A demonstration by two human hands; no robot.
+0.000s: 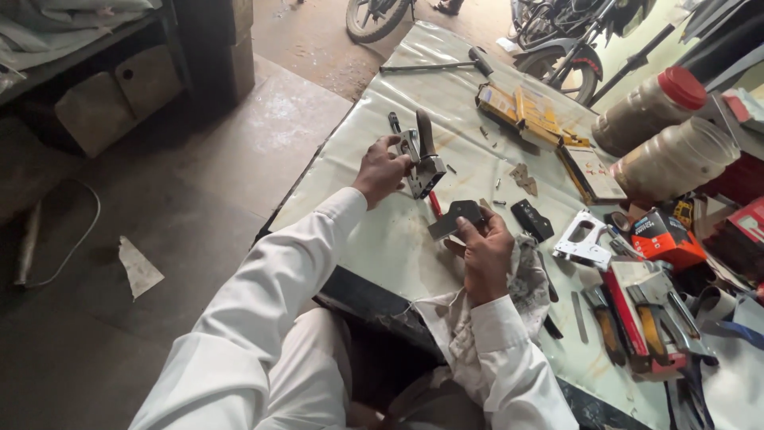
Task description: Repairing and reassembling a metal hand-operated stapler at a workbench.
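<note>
Reassembly looks like our step: near frame centre our left hand [380,171] grips the opened stapler [422,159] on the table [382,239], our right hand [485,255] pinches a dark plate [458,216] just below, which we judge must next line up with it.

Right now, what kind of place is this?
Probably a small repair workshop open to the street: a staple gun body lies apart on the plastic-covered table, tools are piled up, and motorcycles are parked behind.

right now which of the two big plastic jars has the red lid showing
The farther jar, lying nearest the motorcycle; its red lid faces up-right. The nearer jar shows none.
</note>
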